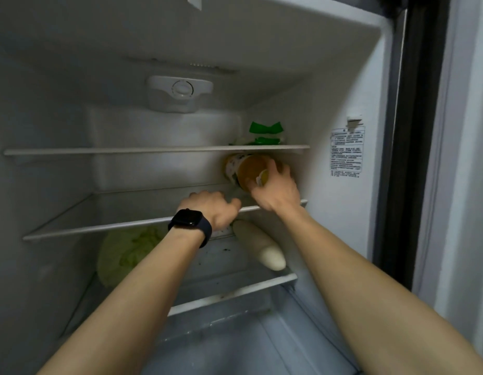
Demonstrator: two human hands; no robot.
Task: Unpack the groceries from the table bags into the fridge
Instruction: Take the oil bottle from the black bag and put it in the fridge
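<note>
Fridge shelf: orange-lidded patterned cup, sideways.

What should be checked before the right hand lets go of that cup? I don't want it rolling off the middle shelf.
1. Grip: right hand is closed around the cup: ok.
2. Cup posture: it lies tilted on its side, lid end toward the camera, not upright: not ok.
3. Cup resting on the middle shelf: contact is hidden by the hand: cannot tell.
4. Free space: the shelf to the left of the cup is bare: ok.
5. Left hand rests at the shelf's front edge, holding nothing, free to steady the cup: ok.
6. Headroom: the cup's top sits close under the upper shelf: cannot tell if it fits upright.
</note>
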